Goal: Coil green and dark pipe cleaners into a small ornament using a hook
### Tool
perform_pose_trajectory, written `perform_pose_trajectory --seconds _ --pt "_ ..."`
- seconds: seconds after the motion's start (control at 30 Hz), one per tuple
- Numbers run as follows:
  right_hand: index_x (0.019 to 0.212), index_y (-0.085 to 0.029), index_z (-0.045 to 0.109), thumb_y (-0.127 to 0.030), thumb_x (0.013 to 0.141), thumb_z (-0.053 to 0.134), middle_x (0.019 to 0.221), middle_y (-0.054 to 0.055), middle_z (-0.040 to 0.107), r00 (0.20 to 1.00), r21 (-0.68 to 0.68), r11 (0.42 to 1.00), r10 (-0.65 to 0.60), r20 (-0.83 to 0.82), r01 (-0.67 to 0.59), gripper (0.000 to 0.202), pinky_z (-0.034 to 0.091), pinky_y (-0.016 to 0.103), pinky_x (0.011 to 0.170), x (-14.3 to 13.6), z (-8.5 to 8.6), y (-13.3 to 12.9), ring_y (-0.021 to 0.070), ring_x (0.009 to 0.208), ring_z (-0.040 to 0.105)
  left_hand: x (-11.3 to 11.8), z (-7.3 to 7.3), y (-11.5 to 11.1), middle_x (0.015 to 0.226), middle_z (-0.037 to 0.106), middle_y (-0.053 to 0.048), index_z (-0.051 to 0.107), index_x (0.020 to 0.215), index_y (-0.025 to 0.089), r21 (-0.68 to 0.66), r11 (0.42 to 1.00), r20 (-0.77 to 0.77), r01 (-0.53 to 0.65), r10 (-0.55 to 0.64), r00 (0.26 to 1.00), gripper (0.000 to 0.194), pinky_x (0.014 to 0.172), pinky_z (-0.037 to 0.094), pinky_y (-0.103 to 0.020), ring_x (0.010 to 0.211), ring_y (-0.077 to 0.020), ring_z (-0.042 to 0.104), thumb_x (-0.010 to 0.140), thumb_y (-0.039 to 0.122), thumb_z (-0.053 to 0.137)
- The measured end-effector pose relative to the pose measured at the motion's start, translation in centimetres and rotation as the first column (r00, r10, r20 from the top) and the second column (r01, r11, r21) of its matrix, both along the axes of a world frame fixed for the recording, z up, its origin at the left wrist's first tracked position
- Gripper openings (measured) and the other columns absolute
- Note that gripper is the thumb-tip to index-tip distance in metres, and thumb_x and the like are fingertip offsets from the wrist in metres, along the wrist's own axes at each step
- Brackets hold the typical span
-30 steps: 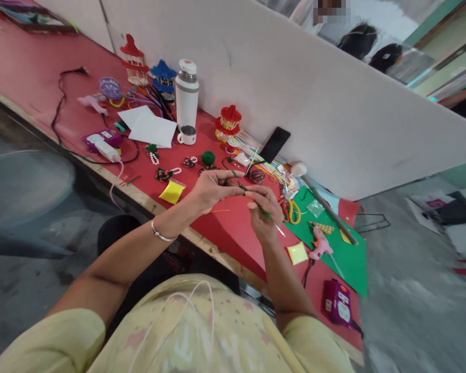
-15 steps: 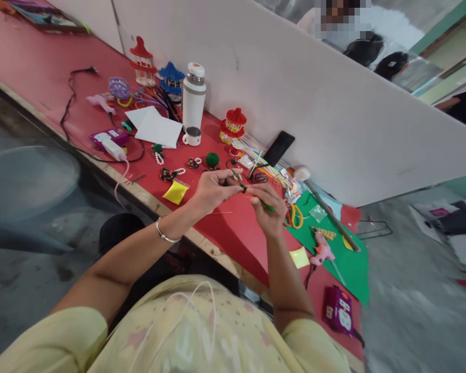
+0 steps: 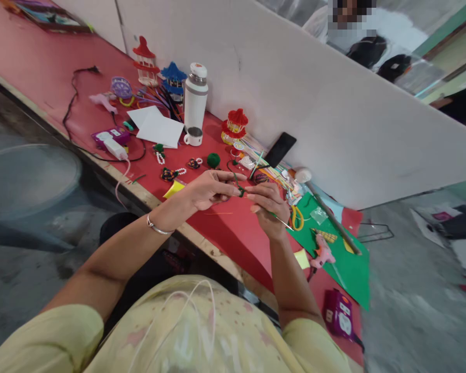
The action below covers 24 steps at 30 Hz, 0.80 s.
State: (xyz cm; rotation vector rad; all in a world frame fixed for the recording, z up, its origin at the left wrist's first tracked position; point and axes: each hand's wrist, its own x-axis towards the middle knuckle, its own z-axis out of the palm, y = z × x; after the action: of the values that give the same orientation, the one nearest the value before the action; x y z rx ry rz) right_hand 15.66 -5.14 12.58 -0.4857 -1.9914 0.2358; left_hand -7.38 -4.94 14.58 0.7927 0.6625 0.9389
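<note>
Shirt (image 3: 178, 331) lettering too blurred to read. L hand (image 3: 212, 189) pinches sm. green yarn piece (image 3: 241, 192) btwn thumb & fingers, over mid worktop (image 3: 233, 238); R hand (image 3: 272, 210), fingers curled, grips green-handled tool (image 3: 284, 222). Vs prev., L hand covers more of yellow packet (image 3: 172, 189) at left; tool's metal end shows again.

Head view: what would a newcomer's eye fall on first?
Probably the bright red tabletop, slanting across the view. Over its middle, the left hand pinches a small dark green strand and the right hand holds a thin metal-tipped tool. Farther back, a tall white bottle stands near the pale partition.
</note>
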Motion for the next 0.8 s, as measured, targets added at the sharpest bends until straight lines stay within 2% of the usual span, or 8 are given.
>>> perform_pose_trajectory --seconds 0.2,0.47,0.67,0.8 --pt "0.126 -0.037 0.078 -0.042 0.099 0.073 0.116 0.005 0.086 0.999 0.002 1.000 0.002 0.035 -0.002 0.029 0.062 0.048 0.094 0.9 0.6 -0.6 0.0253 0.105 0.076 -0.1 -0.1 0.4 0.062 0.062 0.003 0.084 0.105 0.013 0.036 0.999 -0.042 -0.020 0.022 0.999 0.046 0.041 0.019 -0.020 0.044 -0.0034 0.046 0.060 0.012 0.095" --pt "0.122 -0.035 0.080 -0.041 0.100 0.073 0.113 0.004 0.087 0.998 -0.068 0.997 0.035 0.052 -0.032 0.024 0.062 0.048 0.094 1.7 1.5 -1.3 0.0249 0.101 0.079 -0.4 0.1 0.5 0.061 0.063 0.001 0.085 0.104 0.011 0.079 0.996 -0.088 0.036 -0.030 0.996 0.044 0.041 0.019 -0.020 0.044 -0.0041 0.046 0.060 0.010 0.094" --pt "0.112 -0.033 0.083 -0.040 0.102 0.070 0.104 0.004 0.087 0.996 -0.197 0.978 0.060 -0.072 -0.073 0.018 0.061 0.050 0.091 1.8 1.6 -1.9 0.0249 0.096 0.079 -0.4 0.1 0.6 0.062 0.064 0.001 0.085 0.106 0.012 0.078 0.994 -0.070 0.077 -0.072 0.995 0.047 0.040 0.020 -0.020 0.045 -0.0046 0.047 0.060 0.011 0.093" --pt "0.105 -0.033 0.084 -0.045 0.101 0.070 0.099 0.005 0.087 0.975 -0.324 0.938 0.058 -0.213 -0.126 0.019 0.062 0.050 0.091 1.5 0.5 -1.9 0.0254 0.096 0.079 -0.1 0.1 0.5 0.062 0.064 0.002 0.085 0.106 0.012 0.097 0.989 -0.064 0.110 -0.104 0.993 0.046 0.040 0.020 -0.020 0.045 -0.0041 0.045 0.060 0.011 0.092"
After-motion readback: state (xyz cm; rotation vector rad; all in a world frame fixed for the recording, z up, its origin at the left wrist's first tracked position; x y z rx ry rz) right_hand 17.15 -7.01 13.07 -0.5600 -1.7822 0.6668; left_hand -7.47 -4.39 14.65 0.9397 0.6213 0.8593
